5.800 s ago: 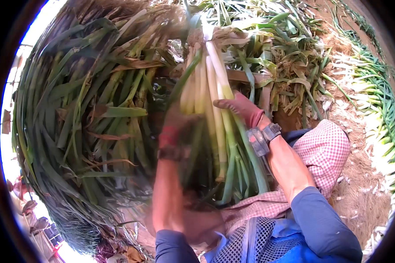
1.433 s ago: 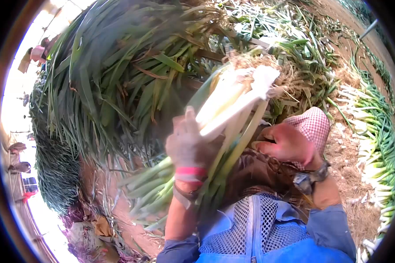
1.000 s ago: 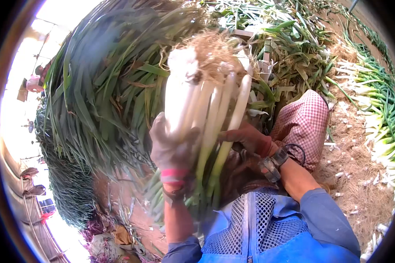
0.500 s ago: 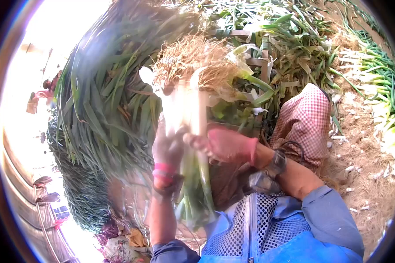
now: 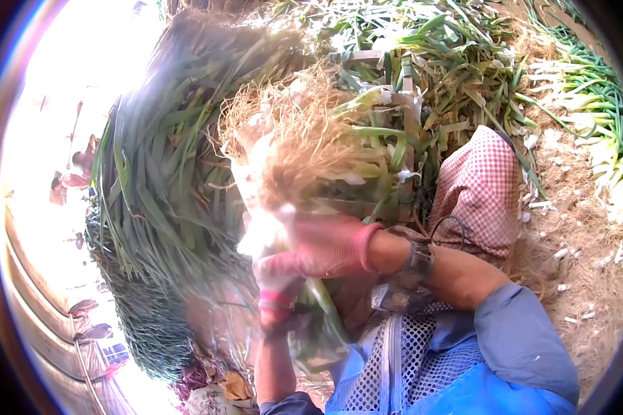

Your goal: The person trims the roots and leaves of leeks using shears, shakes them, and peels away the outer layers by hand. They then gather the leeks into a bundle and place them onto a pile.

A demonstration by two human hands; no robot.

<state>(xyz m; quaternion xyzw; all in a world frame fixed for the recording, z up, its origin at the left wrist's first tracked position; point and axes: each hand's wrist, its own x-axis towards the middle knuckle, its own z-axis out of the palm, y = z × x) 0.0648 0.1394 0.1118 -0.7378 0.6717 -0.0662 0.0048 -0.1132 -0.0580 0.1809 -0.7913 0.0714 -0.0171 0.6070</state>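
Note:
A bunch of green onions (image 5: 256, 180) is held root end up in front of my chest, its shaggy tan roots (image 5: 291, 131) smeared by motion. My left hand (image 5: 278, 273), in a pale glove with a pink cuff, is closed around the white stalks from below. My right hand (image 5: 329, 245), in a pink glove, lies across the same stalks just above it, fingers curled around them. Where the hands overlap, the left fingers are partly hidden. Green leaves (image 5: 325, 304) hang down below the hands.
A tall heap of green onions (image 5: 166, 166) rises at the left. Behind the bunch are a wooden frame (image 5: 407, 114) and loose leaves (image 5: 457, 104). A checked trouser knee (image 5: 477, 180) is at right, beside ground strewn with root trimmings (image 5: 567, 256). More onions (image 5: 595, 117) lie far right.
The bunch has dropped lower and its roots have spread and tilted. My right hand has moved left and now covers the stalks above my left hand.

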